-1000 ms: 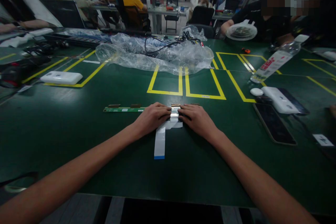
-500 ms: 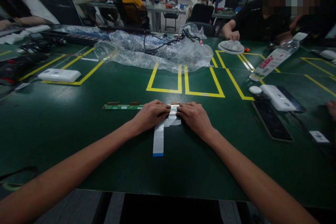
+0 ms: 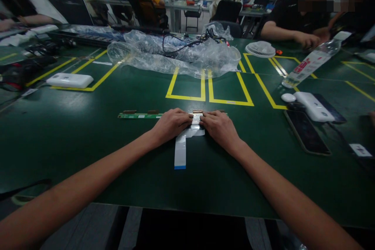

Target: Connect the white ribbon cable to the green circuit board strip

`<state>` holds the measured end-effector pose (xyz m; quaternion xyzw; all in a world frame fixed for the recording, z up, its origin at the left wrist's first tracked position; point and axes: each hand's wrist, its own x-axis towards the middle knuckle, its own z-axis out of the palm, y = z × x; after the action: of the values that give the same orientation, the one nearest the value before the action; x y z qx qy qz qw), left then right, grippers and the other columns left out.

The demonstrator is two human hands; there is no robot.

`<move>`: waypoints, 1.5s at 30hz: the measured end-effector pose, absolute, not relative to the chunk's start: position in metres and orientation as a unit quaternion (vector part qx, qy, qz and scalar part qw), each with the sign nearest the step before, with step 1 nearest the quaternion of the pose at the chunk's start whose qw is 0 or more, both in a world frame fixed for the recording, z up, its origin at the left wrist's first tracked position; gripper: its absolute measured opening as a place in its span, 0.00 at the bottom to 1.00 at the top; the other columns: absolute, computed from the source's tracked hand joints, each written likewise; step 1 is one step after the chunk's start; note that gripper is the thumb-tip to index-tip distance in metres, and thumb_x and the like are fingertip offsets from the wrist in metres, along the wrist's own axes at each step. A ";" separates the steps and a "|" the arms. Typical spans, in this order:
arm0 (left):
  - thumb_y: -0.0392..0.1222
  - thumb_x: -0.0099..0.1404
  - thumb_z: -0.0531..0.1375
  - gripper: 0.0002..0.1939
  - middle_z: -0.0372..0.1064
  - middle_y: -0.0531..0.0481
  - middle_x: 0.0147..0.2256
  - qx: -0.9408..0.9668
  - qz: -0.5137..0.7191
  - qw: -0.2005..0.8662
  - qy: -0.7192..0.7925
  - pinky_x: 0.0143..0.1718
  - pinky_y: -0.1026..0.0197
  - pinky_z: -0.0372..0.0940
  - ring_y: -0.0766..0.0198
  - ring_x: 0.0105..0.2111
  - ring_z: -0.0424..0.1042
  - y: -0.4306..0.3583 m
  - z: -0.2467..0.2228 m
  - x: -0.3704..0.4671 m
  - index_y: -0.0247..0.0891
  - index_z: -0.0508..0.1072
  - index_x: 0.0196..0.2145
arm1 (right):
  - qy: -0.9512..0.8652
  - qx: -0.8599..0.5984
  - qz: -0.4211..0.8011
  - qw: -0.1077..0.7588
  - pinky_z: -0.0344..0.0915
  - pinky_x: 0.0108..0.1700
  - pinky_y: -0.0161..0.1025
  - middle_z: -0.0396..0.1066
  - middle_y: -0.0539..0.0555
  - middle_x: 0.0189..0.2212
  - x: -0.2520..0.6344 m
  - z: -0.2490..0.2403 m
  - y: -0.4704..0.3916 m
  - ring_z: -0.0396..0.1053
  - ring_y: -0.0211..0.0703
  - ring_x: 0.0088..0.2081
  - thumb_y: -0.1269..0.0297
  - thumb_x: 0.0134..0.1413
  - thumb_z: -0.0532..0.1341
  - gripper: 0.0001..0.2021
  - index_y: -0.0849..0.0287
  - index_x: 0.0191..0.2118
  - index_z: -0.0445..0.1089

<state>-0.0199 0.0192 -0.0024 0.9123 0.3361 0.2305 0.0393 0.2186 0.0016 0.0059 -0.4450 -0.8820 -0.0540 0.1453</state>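
Note:
A long, narrow green circuit board (image 3: pixel 141 116) lies crosswise on the table, its middle and right part mostly covered by my hands. From its middle a white flat ribbon cable (image 3: pixel 180 150) runs toward me, folded sideways and ending in a blue tip. My left hand (image 3: pixel 171 125) is closed at the left edge of the cable's upper end, fingertips against it. Facing it, my right hand (image 3: pixel 220 128) grips the right edge with bent fingers. Between the fingertips, a shiny silver stretch of cable shows below a copper-coloured strip (image 3: pixel 198 111). The thumbs are largely hidden.
Crumpled clear plastic wrap (image 3: pixel 181 56) with black cables lies beyond the board. To the right are a phone (image 3: pixel 307 132), a white power bank (image 3: pixel 314 106), a tilted bottle (image 3: pixel 316 60) and a white fan (image 3: pixel 260 49). Another white device (image 3: pixel 70 80) lies left. A co-worker sits across.
The view has shifted slightly, while my hands keep their hold on the cable at the board. The co-worker's hand has left the white fan and moved right, toward the bottle.

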 end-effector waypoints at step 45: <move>0.35 0.72 0.60 0.07 0.78 0.45 0.47 0.911 0.223 0.030 0.346 0.42 0.52 0.70 0.53 0.45 0.77 0.023 -0.004 -0.021 0.35 0.80 0.42 | -0.885 -0.447 -0.073 0.108 0.67 0.47 0.54 0.79 0.62 0.51 0.215 0.011 -0.002 0.75 0.60 0.49 0.66 0.72 0.57 0.13 0.59 0.50 0.78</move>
<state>-0.0206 0.0232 -0.0043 0.9110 0.3458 0.2228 0.0302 0.2150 -0.0019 0.0114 -0.4473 -0.8849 -0.0727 0.1076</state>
